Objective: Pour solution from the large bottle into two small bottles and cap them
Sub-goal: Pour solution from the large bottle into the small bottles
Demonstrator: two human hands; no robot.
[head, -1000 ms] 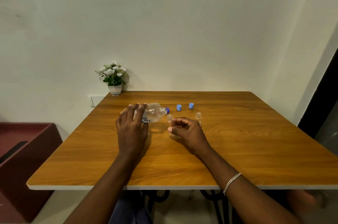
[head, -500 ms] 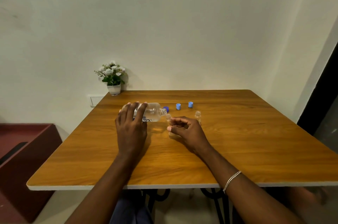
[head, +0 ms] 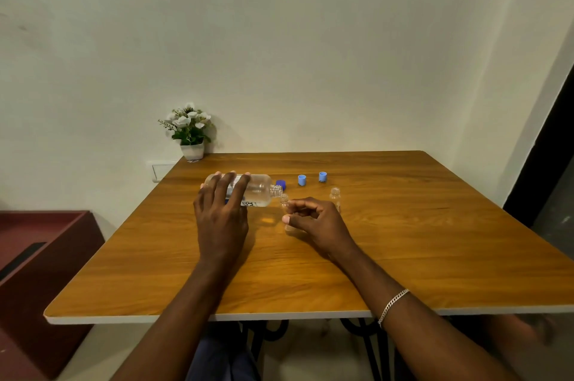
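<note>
Both hands are busy at the middle of the wooden desk [head: 403, 256]: the left hand [head: 222, 213] is wrapped over the large clear plastic bottle with a printed label [head: 254, 191], tipped almost flat with its open neck pointing toward three o'clock, and the right hand [head: 313, 219] pinches a small clear glass bottle [head: 284, 200] upright, its mouth just under the big bottle's lip. From where I stand this looks like the first fill under way, though I cannot make out a stream or how much liquid sits in the small one. A second small clear bottle [head: 335, 197] stands uncapped just beyond the right hand, at about one o'clock from it. Two light blue caps [head: 302, 180] rest further back at twelve o'clock, and a darker blue cap [head: 281, 184] lies right behind the big bottle's neck. A potted white flower plant [head: 190, 132] sits at the far corner, around eleven o'clock. Next, I'd judge, the pour must be eased off gently, the big bottle righted, then the second bottle brought under the neck.
</note>
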